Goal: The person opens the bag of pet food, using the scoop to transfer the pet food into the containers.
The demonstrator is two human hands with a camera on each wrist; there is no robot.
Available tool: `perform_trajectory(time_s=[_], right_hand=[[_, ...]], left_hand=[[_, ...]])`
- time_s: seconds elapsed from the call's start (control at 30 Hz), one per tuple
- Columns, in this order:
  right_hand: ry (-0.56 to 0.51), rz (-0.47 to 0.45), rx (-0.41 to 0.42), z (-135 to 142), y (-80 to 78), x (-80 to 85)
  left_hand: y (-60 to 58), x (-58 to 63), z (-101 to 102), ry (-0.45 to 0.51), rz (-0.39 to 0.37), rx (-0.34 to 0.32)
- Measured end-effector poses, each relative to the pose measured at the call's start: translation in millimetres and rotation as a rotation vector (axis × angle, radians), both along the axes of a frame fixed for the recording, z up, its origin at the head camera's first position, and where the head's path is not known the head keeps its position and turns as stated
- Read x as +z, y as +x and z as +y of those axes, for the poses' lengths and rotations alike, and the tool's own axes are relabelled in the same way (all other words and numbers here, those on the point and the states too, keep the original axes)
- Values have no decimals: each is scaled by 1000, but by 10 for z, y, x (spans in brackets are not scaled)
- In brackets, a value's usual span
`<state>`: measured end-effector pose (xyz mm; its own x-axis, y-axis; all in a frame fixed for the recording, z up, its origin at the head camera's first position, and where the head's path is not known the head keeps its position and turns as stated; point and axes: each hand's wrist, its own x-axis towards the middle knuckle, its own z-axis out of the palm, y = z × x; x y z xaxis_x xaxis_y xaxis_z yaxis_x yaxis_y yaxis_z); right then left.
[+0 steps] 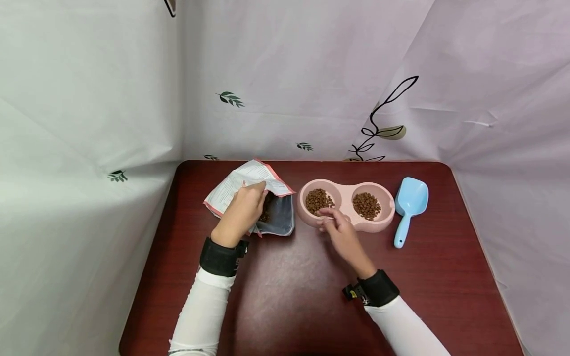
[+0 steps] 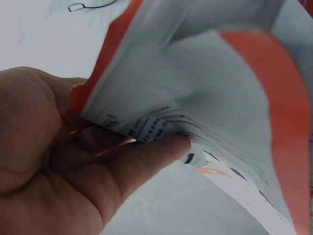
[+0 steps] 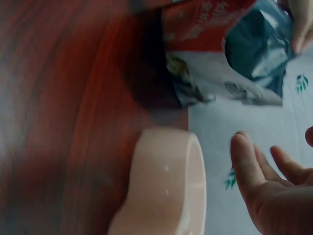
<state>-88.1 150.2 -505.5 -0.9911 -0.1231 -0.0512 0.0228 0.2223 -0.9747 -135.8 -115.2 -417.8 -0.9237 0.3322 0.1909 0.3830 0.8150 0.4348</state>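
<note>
My left hand (image 1: 244,210) pinches the upper edge of a white-and-red pet food bag (image 1: 240,180) at the table's left. The bag's mouth gapes, showing its grey lining (image 1: 282,215) and some brown kibble (image 1: 265,210). Just right of it sits a pink double pet bowl (image 1: 347,198), with a heap of kibble (image 1: 317,199) in its left side and another heap (image 1: 366,206) in its right. Over the front rim of the left side hovers my right hand (image 1: 345,240), fingers loosely bent and holding nothing; the right wrist view shows it apart from the bag.
A light blue scoop (image 1: 411,198) lies to the right of the bowl, handle toward me. All of these are on a dark red wooden table (image 1: 294,296). Pale cloth with leaf prints (image 1: 289,74) hangs behind and beside the table.
</note>
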Motion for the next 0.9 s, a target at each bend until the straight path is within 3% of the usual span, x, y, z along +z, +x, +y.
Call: perform_trajectory(time_s=[0.3,0.6,0.77,0.9], right_hand=[[0,-50,165,-176,85,3],[82,88,213,-157,126,77],[87,141,243,-178,163,147],[104,166,209,-216,187,181]], left_hand=[[168,120,153,11,17,-3],[296,285,220,38,18,22],[298,285,245,66,32,50],[341,232,273,90,34,60]])
